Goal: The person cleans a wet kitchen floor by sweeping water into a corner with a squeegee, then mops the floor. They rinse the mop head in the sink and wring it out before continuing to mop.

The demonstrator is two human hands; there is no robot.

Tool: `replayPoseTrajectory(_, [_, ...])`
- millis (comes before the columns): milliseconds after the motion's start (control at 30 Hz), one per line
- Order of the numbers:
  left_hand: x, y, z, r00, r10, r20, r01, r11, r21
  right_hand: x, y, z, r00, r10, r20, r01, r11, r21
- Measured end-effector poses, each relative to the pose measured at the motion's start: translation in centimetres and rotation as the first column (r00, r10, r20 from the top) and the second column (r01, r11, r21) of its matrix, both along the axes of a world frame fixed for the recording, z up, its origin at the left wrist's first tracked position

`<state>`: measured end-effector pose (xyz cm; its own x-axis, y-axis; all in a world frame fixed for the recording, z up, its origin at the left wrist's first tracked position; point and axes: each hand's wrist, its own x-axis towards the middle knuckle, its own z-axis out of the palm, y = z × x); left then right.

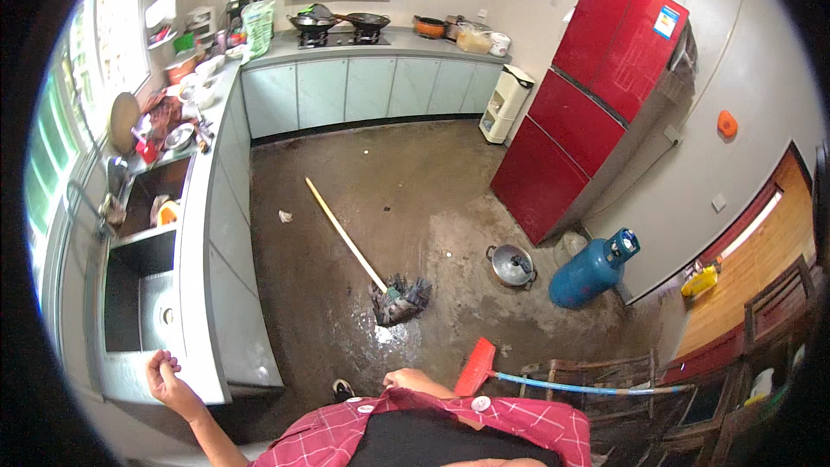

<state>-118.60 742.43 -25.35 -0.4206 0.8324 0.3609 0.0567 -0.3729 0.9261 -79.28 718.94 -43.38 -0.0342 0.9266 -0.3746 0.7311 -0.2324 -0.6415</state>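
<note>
Checked shirt (pixel 536 422) nearest cam. L hand (pixel 170 387) by counter (pixel 195 329), fingers curled to thumb, contents unclear. R hand (pixel 419 380) at shirt, grip unclear. Mop (pixel 355 248) on floor (pixel 303 143) ahead, broom (pixel 478 367) nr R hand. Far sink basin (pixel 175 176): orange item (pixel 169 213). Lidded pot (pixel 512 268) nr gas cyl (pixel 588 273).

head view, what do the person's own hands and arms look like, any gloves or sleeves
The left hand and right hand are ungloved; the left forearm is bare, with no watch visible. The clothing is a red, white-checked shirt with pale round buttons, over a black top.
</note>
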Motion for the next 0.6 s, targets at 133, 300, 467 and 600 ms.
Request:
replayPoseTrajectory(133, [5.2,7.1,-0.9,0.992,-0.059,0.109,0.065,0.996,-0.059,4.5,4.9,0.7,0.982,-0.183,0.05,0.182,0.983,0.007])
replayPoseTrajectory(300, [17.1,13.6,-1.8,0.925,-0.254,0.284,0.322,0.919,-0.228,9.8,5.3,-3.7,0.839,-0.515,-0.175,0.534,0.842,0.08])
replayPoseTrajectory(467, [29.1,17.5,1.0,0.757,-0.622,0.198,0.652,0.739,-0.17,14.6,5.1,-6.6,0.882,-0.47,0.041,0.466,0.855,-0.229])
replayPoseTrajectory(600, [36.4,20.4,3.4,0.652,-0.747,0.127,0.743,0.598,-0.3,20.4,6.1,-10.3,0.814,-0.573,-0.097,0.517,0.79,-0.331])
